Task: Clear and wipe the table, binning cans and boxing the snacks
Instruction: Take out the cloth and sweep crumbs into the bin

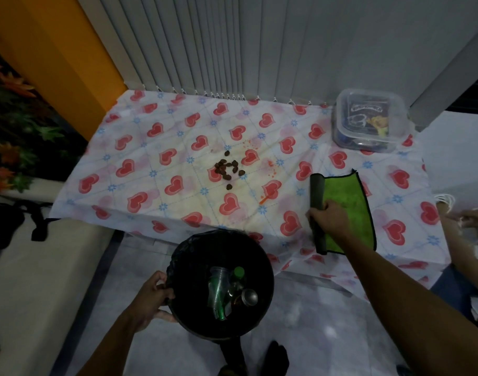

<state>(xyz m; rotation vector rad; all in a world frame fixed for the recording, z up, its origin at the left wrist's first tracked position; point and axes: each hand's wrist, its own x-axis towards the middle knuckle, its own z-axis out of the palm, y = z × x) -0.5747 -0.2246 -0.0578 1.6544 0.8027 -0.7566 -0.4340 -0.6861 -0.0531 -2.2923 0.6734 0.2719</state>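
A table (151, 147) covered with a white cloth printed with red hearts fills the middle. Several small brown crumbs (228, 169) lie at its centre, with orange stains (270, 185) to their right. A green wiping cloth (343, 210) with a dark edge lies flat at the right front; my right hand (328, 218) rests on its left edge, gripping it. My left hand (153, 297) holds the rim of a black bin (221, 283) lined with a black bag, below the table's front edge. Inside the bin lie cans (248, 295), a clear plastic cup and a green bottle. A closed clear plastic box (368, 120) with snacks inside stands at the back right corner.
Grey vertical blinds (232, 44) hang behind the table. An orange wall and artificial leaves (12, 131) are at the left. A black bag (7, 223) lies on a pale surface at the left. Another person's hand (474, 218) shows at the right edge.
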